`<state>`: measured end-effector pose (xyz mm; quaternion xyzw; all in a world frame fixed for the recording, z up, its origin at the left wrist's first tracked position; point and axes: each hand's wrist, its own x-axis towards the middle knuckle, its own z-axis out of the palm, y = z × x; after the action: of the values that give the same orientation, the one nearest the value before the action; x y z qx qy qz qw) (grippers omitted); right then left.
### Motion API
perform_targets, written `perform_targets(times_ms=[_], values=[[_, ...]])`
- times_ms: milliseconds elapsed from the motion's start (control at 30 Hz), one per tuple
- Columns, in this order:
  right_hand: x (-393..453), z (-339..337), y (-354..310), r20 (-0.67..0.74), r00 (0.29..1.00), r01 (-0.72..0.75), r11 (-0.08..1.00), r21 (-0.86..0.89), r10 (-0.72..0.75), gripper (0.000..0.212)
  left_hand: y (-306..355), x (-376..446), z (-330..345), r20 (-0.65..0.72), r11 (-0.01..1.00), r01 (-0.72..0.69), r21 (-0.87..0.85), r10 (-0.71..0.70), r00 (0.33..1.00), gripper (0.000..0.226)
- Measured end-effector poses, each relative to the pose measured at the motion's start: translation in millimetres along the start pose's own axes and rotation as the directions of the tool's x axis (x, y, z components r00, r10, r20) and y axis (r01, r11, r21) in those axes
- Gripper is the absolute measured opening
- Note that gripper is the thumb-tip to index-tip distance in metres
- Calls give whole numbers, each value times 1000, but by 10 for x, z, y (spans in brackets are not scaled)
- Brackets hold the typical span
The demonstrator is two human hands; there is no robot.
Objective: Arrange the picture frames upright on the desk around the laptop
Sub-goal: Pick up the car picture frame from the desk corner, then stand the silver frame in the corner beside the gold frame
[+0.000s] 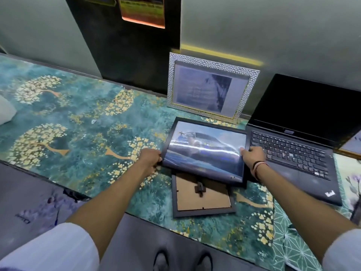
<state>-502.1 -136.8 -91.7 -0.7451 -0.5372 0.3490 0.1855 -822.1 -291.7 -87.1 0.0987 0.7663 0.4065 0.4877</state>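
Left hand (150,157) clamped on left edge of black picture frame (205,151), fingers curled round the rim; right hand (252,153) gripping the same frame at its right edge, thumb on the glossy front, band on the wrist; frame held between both, tilted with far edge raised, near edge low over the bench (78,114), not yet standing; just beside the open laptop (297,133) on its left, right corner close to the keyboard, touching or not cannot tell; directly below and nearer, second dark frame (203,194) lying face down on the bench, cardboard back and stand clip showing, partly overlapped by the held one; behind, silver textured frame (213,87) already upright, against or near the wall, left of the laptop screen; at far right edge, corner of another gold-edged frame (351,145) past the laptop, cropped, upright or flat cannot tell; patterned teal mat covering the bench; progress judged roughly a third to half: one frame clearly set, one in hand mid-placement, one face-down frame left to lift, stand to fold out, and place; right side of laptop likely needs checking.
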Motion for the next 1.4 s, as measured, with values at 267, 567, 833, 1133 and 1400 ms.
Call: perform_targets(times_ms=[267, 567, 833, 1133, 1400], values=[[-27, 12, 0, -105, 993, 26, 971, -236, -52, 43, 12, 333, 11, -19, 989, 8, 148, -5, 1000, 24], [222, -82, -994, -131, 965, 218, 973, -72, -226, 12, 935, 811, 212, 19, 989, -50, 138, 48, 999, 37], [647, -262, -1697, 68, 994, 64, 956, 287, -87, 59, 2187, 805, 552, -8, 931, -364, 20, 364, 931, 70], [910, -229, -1656, 174, 982, -27, 856, 516, -74, 64, 2411, 1209, 558, 113, 923, -381, 53, 373, 921, 63], [496, -208, -1669, 96, 989, 38, 809, 586, -116, 49, 2208, 728, 211, 10, 836, -512, -199, 524, 851, 29]])
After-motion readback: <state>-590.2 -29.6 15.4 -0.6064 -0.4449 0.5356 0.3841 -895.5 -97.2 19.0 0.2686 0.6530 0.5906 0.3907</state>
